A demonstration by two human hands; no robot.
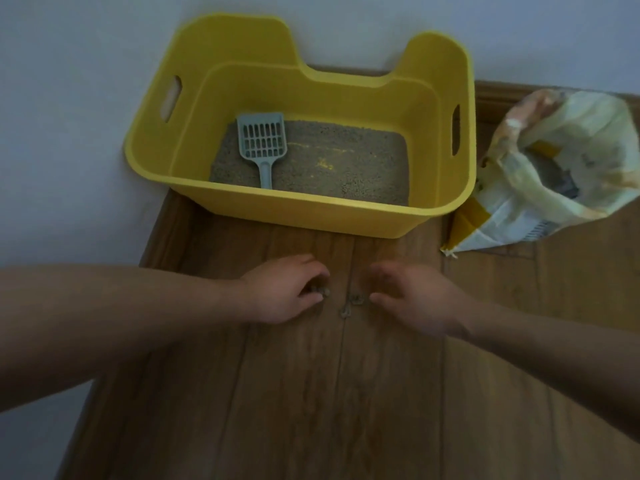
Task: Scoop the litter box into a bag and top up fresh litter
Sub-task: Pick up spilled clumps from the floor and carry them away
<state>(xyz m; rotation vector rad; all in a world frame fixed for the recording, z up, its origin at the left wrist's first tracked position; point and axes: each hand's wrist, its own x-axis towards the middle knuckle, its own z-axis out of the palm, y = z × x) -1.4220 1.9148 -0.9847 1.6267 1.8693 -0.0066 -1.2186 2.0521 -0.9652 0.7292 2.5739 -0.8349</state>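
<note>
A yellow litter box point(311, 213) stands against the wall with grey litter point(346, 168) spread thin over its floor. A grey slotted scoop point(260, 140) lies in the litter at the left, handle toward me. To the right an open litter bag point(561, 161) leans on the floor, grey litter visible inside. A few spilled litter pellets point(351, 303) lie on the wood floor in front of the box. My left hand point(284, 292) is down on the floor with its fingertips pinching some pellets. My right hand point(412, 296) hovers beside the pellets, fingers loosely bent, holding nothing.
The wood plank floor point(311, 393) runs toward me from the box. A white wall point(69, 98) runs behind and left of the box, with a brown skirting board point(554, 90) at the back right.
</note>
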